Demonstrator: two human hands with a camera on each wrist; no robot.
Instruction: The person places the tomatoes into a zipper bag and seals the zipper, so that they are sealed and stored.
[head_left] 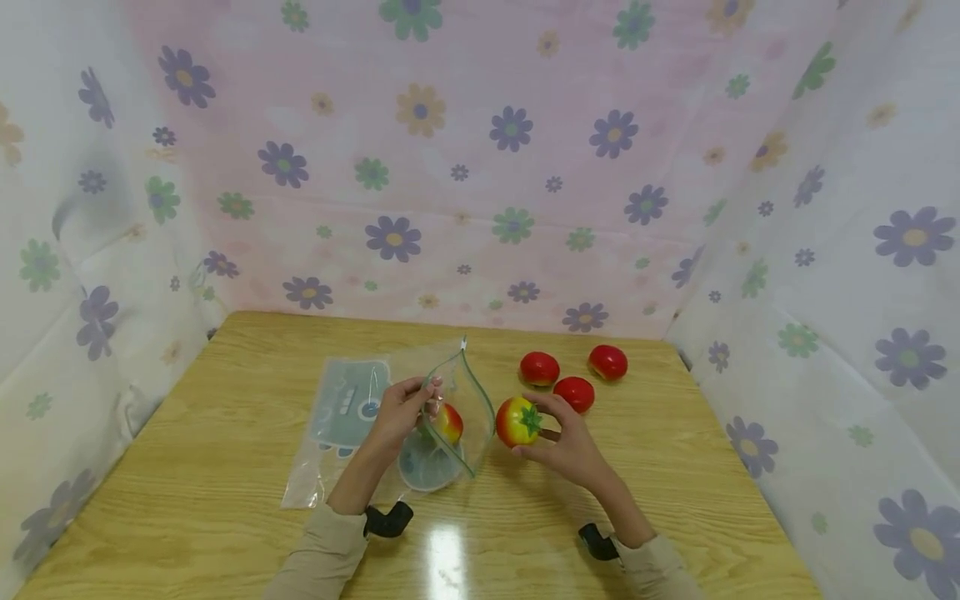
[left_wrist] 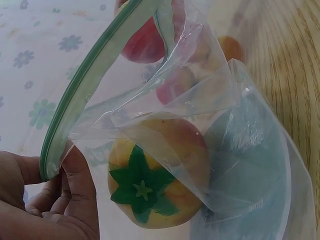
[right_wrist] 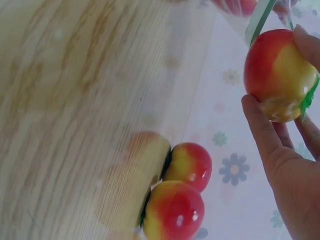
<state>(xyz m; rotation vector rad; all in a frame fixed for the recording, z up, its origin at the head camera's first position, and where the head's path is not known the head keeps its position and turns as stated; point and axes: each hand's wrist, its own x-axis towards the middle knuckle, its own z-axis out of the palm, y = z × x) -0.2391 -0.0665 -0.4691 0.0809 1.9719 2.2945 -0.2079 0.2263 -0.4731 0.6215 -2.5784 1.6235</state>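
Note:
A clear zip bag [head_left: 481, 392] with a green seal stands with its mouth gaping towards the right. My left hand [head_left: 397, 415] pinches the seal edge [left_wrist: 75, 92] between thumb and fingers. Inside the bag lies a red-and-yellow toy tomato [head_left: 451, 423]; its green star-shaped leaf [left_wrist: 142, 190] shows through the plastic in the left wrist view. Just right of the bag's mouth, my right hand [head_left: 567, 442] holds a second toy tomato [head_left: 513, 422] between thumb and fingertips, its leaf facing the palm side. In the right wrist view this tomato [right_wrist: 277, 75] is off the table.
Three more toy tomatoes [head_left: 540, 368] sit grouped on the wooden table [head_left: 225, 442] behind my right hand. A printed blue-grey pattern [head_left: 348, 404] shows on the clear plastic by my left hand. Flowered cloth [head_left: 465, 208] hangs behind and at both sides.

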